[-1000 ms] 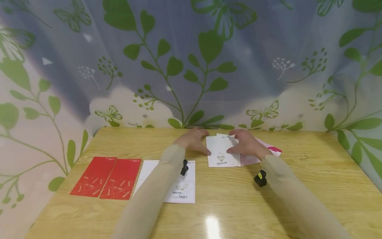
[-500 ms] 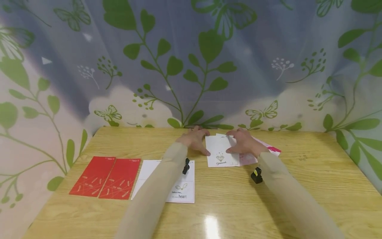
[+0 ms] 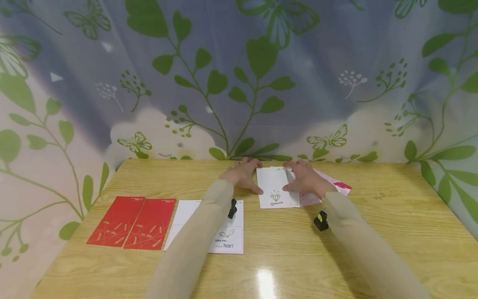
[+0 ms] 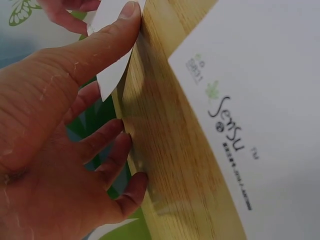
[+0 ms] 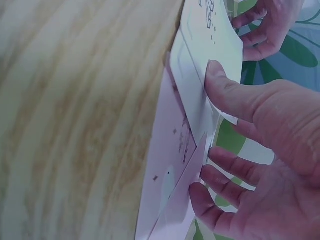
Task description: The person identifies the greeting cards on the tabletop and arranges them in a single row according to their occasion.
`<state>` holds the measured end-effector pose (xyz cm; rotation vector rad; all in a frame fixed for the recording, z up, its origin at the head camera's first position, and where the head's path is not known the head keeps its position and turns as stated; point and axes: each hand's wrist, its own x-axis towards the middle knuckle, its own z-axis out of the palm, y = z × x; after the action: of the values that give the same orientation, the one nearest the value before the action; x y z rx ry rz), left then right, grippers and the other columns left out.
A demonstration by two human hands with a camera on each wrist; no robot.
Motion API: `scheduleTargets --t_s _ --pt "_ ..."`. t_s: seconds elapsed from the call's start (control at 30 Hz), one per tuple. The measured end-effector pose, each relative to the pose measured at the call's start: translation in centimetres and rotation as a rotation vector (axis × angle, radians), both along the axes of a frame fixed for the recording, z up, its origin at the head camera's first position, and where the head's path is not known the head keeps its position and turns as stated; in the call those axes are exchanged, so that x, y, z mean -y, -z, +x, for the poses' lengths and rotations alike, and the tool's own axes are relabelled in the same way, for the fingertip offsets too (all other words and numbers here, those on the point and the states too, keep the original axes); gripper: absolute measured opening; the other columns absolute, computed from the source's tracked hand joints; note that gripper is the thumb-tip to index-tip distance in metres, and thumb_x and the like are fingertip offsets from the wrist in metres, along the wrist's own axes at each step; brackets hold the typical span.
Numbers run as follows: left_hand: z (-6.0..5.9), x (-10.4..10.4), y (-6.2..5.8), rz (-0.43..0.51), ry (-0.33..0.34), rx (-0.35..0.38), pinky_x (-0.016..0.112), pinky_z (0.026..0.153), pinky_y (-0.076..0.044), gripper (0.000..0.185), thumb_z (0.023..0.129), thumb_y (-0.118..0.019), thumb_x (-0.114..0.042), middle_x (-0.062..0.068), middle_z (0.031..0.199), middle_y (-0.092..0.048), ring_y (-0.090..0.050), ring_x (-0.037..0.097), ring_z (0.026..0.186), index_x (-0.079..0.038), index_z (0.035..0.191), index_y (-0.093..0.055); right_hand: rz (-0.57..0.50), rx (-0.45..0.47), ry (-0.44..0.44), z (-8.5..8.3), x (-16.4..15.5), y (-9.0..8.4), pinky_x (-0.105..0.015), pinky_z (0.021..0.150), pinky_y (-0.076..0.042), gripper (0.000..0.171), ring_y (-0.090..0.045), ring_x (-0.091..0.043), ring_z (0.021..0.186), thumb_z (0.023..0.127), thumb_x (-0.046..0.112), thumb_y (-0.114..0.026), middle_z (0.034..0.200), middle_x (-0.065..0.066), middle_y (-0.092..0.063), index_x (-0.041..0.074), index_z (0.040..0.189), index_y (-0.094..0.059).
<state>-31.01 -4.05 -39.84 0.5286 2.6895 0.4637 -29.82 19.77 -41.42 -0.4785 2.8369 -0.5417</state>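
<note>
- Head view: I see my left hand (image 3: 242,175) and right hand (image 3: 306,179) flanking the white diamond card (image 3: 275,187), which lies flat near the table (image 3: 373,232) far edge, on top of a pink card (image 3: 328,187).
- Left wrist view: my left thumb (image 4: 100,42) touches the card's edge; fingers relaxed, grasping nothing.
- Right wrist view: my right thumb (image 5: 225,95) presses on the card; fingers spread loosely, nothing clenched.

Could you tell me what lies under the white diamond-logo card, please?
A pink patterned card sticks out from beneath the white diamond-logo card on the right. Both hands cover the edges, so anything else underneath stays hidden.
</note>
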Motion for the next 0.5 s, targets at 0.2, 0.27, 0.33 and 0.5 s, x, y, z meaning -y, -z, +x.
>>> scheduleTargets --t_s 0.2,0.27,0.33,0.5 --pt "0.06 0.01 0.09 0.026 -0.002 -0.007 0.068 0.119 -0.027 0.085 0.079 -0.087 -0.042 0.013 0.157 -0.037 -0.037 0.042 0.145 -0.027 0.148 -0.04 -0.008 0.008 0.037 0.2 0.14 0.07 -0.071 0.113 -0.034 0.081 -0.032 -0.058 0.143 0.09 0.027 -0.078 0.155 -0.034 -0.037 0.006 0.156 -0.036" --pt "0.07 0.01 0.12 0.035 -0.002 -0.008 0.069 0.12 -0.025 0.085 0.079 -0.087 -0.041 0.013 0.157 -0.037 -0.037 0.043 0.145 -0.026 0.148 -0.04 -0.008 -0.007 0.035 0.3 0.21 0.17 -0.067 0.11 -0.04 0.08 -0.04 -0.054 0.139 0.09 0.027 -0.078 0.149 -0.032 -0.044 0.005 0.155 -0.036" --pt "0.08 0.02 0.17 0.045 -0.004 -0.007 0.07 0.12 -0.023 0.085 0.079 -0.088 -0.041 0.013 0.158 -0.037 -0.036 0.043 0.146 -0.026 0.148 -0.04 -0.013 -0.025 0.03 0.38 0.27 0.31 -0.062 0.106 -0.046 0.08 -0.049 -0.049 0.133 0.09 0.026 -0.078 0.142 -0.029 -0.051 0.004 0.154 -0.035" --pt "0.16 0.02 0.26 0.064 -0.005 -0.007 0.071 0.119 -0.024 0.085 0.078 -0.088 -0.04 0.014 0.158 -0.038 -0.036 0.044 0.145 -0.025 0.147 -0.04 -0.04 -0.058 0.002 0.65 0.3 0.54 -0.052 0.097 -0.053 0.076 -0.063 -0.039 0.117 0.091 0.022 -0.078 0.128 -0.023 -0.063 0.002 0.15 -0.035"
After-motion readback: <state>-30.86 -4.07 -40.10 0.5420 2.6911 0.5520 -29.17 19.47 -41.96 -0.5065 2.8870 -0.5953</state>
